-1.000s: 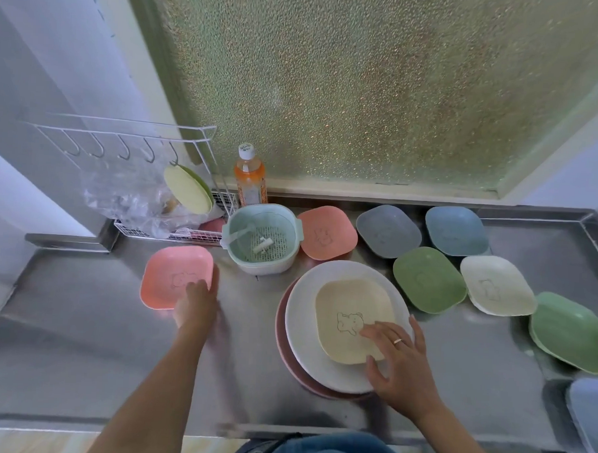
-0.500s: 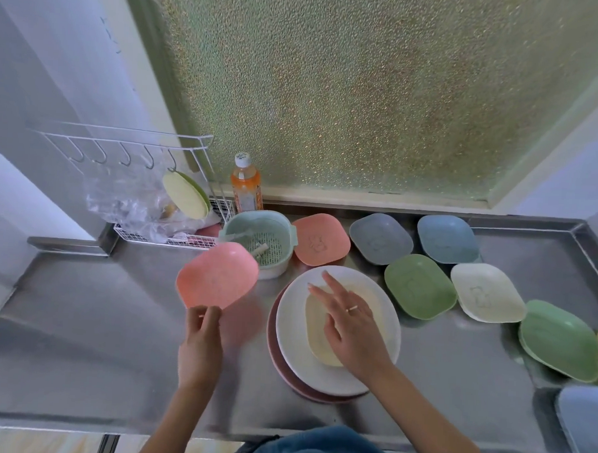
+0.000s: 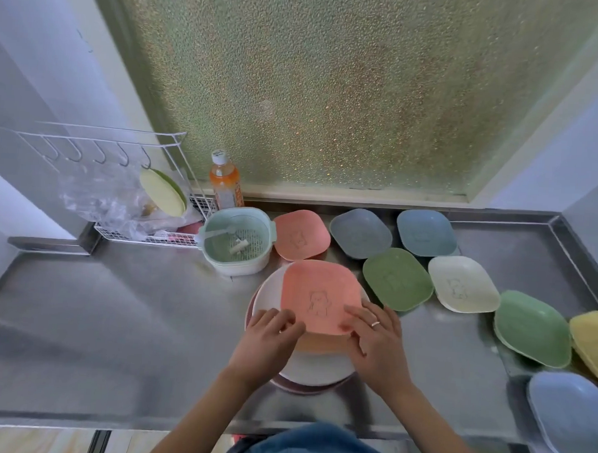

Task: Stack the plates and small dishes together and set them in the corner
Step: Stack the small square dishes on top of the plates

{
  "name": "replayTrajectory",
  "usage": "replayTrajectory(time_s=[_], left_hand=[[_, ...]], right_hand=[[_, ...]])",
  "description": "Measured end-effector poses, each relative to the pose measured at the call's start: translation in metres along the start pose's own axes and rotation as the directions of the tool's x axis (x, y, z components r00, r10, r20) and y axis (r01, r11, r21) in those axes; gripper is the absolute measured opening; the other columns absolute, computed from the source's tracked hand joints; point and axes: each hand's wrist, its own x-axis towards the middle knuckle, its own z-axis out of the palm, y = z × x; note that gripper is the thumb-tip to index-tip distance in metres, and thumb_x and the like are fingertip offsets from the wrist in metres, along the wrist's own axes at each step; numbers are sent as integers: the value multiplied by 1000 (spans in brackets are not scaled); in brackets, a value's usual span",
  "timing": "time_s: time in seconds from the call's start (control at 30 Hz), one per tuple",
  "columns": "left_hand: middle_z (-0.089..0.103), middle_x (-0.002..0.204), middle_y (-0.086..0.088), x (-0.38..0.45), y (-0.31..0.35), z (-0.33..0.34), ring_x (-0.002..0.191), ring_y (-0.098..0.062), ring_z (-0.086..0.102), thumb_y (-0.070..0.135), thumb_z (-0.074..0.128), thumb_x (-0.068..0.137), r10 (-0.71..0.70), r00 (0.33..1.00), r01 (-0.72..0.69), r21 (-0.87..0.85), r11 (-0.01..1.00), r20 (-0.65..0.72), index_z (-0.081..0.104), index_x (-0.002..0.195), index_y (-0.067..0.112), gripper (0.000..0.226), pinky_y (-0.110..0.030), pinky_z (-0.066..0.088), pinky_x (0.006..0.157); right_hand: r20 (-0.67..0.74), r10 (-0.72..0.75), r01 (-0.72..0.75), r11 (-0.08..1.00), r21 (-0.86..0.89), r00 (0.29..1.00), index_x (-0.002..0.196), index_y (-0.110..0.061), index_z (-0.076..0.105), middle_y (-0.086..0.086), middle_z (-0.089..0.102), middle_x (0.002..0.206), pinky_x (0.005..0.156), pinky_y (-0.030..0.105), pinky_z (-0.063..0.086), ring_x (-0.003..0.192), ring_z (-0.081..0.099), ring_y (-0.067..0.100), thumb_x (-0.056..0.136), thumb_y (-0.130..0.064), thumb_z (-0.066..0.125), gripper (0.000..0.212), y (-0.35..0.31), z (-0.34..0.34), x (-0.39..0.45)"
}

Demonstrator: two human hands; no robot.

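Note:
A pink small dish (image 3: 318,294) with a bear outline lies on top of the stack: a cream dish edge (image 3: 320,343) under it, a white round plate (image 3: 313,369), and a dark pink plate (image 3: 304,387) at the bottom. My left hand (image 3: 268,341) grips the pink dish's near left edge. My right hand (image 3: 376,339), wearing a ring, holds its near right corner. Loose small dishes lie behind and to the right: pink (image 3: 300,235), grey (image 3: 360,232), blue (image 3: 426,232), green (image 3: 396,278), cream (image 3: 462,288), green (image 3: 531,327), yellow (image 3: 594,342), blue (image 3: 570,413).
A mint colander bowl (image 3: 237,244) stands just behind the stack on the steel counter (image 3: 115,314). An orange bottle (image 3: 224,182) and a white wire rack (image 3: 144,216) with a plastic bag and a yellow-green dish sit at the back left. A raised counter rim (image 3: 574,252) runs along the right.
My left hand carried the pink dish from the left over the stack and laid it on the cream dish. My right hand shifted from the cream dish to the pink dish's corner.

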Motion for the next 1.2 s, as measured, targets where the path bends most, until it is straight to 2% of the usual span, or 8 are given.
replayTrajectory(time_s=[0.17, 0.33, 0.43, 0.53, 0.67, 0.83, 1.0, 1.2], left_hand=[[64, 81, 11, -10, 2, 7, 78, -11, 42, 31, 53, 82, 82, 981, -92, 47, 995, 174, 68, 84, 30, 15, -21, 36, 71], [68, 84, 13, -8, 6, -1, 78, -9, 57, 44, 54, 82, -32, 985, 39, -33, 999, 171, 74, 88, 29, 26, -21, 44, 75], [70, 88, 6, -5, 5, -5, 73, -13, 63, 36, 53, 83, -205, 977, 210, -110, 972, 51, 73, 92, 18, 28, -24, 52, 67], [68, 86, 7, -5, 8, -5, 54, -9, 56, 33, 49, 81, -356, 933, 347, -139, 928, -46, 71, 85, 17, 28, -21, 48, 53], [57, 79, 18, -3, 18, -6, 56, -15, 55, 29, 57, 83, -593, 803, 565, -242, 789, -61, 66, 89, 19, 15, -25, 47, 56], [58, 60, 5, 9, 15, -3, 58, -14, 57, 34, 57, 90, -752, 643, 760, -243, 603, 144, 51, 107, 22, 22, -27, 42, 53], [59, 69, -7, 24, 6, 6, 59, -26, 58, 20, 48, 89, -732, 638, 770, -182, 611, 239, 55, 113, 16, 25, -31, 49, 58], [66, 79, -17, 32, 9, 10, 56, -19, 64, 14, 47, 91, -734, 641, 762, -297, 576, 222, 55, 100, 14, 12, -31, 54, 58]], right_hand=[[156, 22, -20, 1000, -11, 988, 76, -28, 71, -11, 65, 120, 112, 40, 15, 126, 46, 10, 76, -30, 48, 23, 14, -1, -12], [73, 163, -175, 964, 202, 984, 105, -19, 68, 0, 62, 126, 100, 42, 41, 116, 57, 19, 79, -23, 47, 34, 34, -10, 3], [182, 406, -405, 913, -42, 896, 131, -20, 52, 5, 44, 145, 95, 47, 45, 122, 51, 29, 82, -15, 53, 49, 65, -11, 19], [400, 541, -398, 832, -388, 740, 141, -27, 36, -1, 33, 152, 97, 48, 38, 136, 28, 29, 91, -17, 47, 52, 86, -3, 22], [325, 544, -385, 810, -442, 773, 112, -21, 61, 5, 62, 117, 79, 35, 35, 115, 46, 28, 89, -4, 41, 35, 89, 8, 18], [96, 451, -430, 885, -180, 887, 98, -13, 71, 15, 69, 83, 64, 34, 43, 79, 62, 36, 89, -9, 53, 21, 75, -1, 19], [-231, 17, -24, 999, -29, 973, 95, -8, 73, 6, 69, 81, 69, 35, 47, 76, 60, 27, 86, -22, 50, 28, 19, -18, 26], [-31, -311, 311, 950, -9, 950, 95, -14, 71, 1, 62, 75, 64, 30, 49, 68, 57, 19, 82, -19, 64, 15, -52, 2, 22]])
